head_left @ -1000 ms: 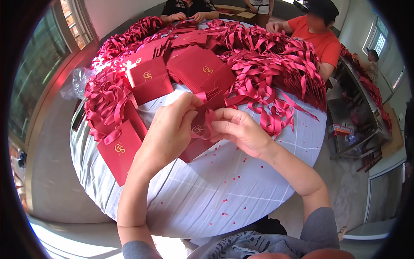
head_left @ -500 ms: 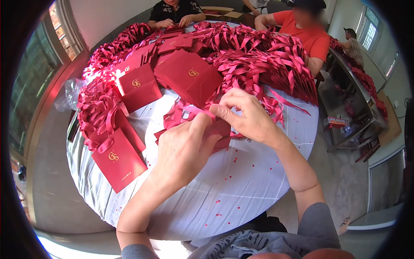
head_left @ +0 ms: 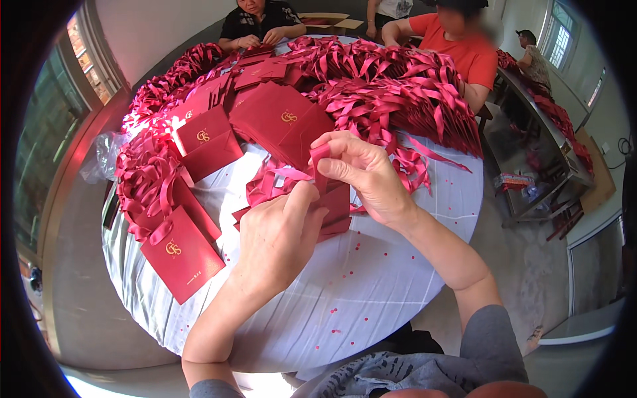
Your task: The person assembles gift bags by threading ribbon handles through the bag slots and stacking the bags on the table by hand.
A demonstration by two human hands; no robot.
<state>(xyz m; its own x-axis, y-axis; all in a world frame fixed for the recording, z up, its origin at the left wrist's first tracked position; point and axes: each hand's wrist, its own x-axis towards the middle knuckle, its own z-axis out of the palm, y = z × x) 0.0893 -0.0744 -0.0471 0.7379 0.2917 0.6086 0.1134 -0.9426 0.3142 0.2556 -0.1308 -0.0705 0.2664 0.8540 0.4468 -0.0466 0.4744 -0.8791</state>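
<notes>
In front of me is a small dark red paper bag [head_left: 336, 207], partly covered by my hands. My left hand [head_left: 275, 235] is closed at its upper left side, index finger and thumb bent over it; the exact grip is hidden. Between thumb and fingers of my right hand [head_left: 365, 174], a looped red ribbon [head_left: 320, 159] is pinched above the bag. More ribbon [head_left: 267, 182] lies loose just beyond my left hand. A stack of red bags with gold lettering [head_left: 282, 119] rests right behind, close to my right fingertips.
A white-covered round table [head_left: 378, 285] carries red confetti dots. At left lie a flat red bag [head_left: 183, 255] and a ribboned bag row [head_left: 149, 172]. Large rows of ribboned bags [head_left: 411, 93] fill the far right. Two people sit across; a metal side table [head_left: 541, 146] stands right.
My right hand has drawn slightly up and left, lifting the ribbon loop into clearer sight. My left hand stays nearly in place. The whole view has shifted a little.
</notes>
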